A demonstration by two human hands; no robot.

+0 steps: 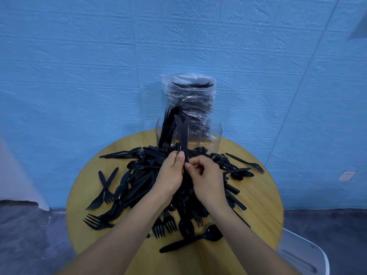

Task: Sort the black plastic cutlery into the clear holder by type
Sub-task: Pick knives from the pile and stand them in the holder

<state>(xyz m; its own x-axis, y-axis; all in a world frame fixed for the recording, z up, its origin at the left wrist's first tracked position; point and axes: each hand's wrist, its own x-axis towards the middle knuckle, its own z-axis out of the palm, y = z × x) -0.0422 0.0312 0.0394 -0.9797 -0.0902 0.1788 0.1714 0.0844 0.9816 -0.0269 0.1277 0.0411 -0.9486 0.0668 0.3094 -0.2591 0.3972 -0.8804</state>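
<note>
Knives [181,133] were gripped upright by both the left hand [171,175] and right hand [206,179]; their handles were hidden. Bare table [264,197] was seen right of the cutlery pile [139,185].

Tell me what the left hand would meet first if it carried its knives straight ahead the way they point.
Probably the clear holder. The left hand grips upright knives whose tips already overlap the holder's front wall in this view, near the compartment with cutlery. Depth is unclear, so they may be short of it.
</note>
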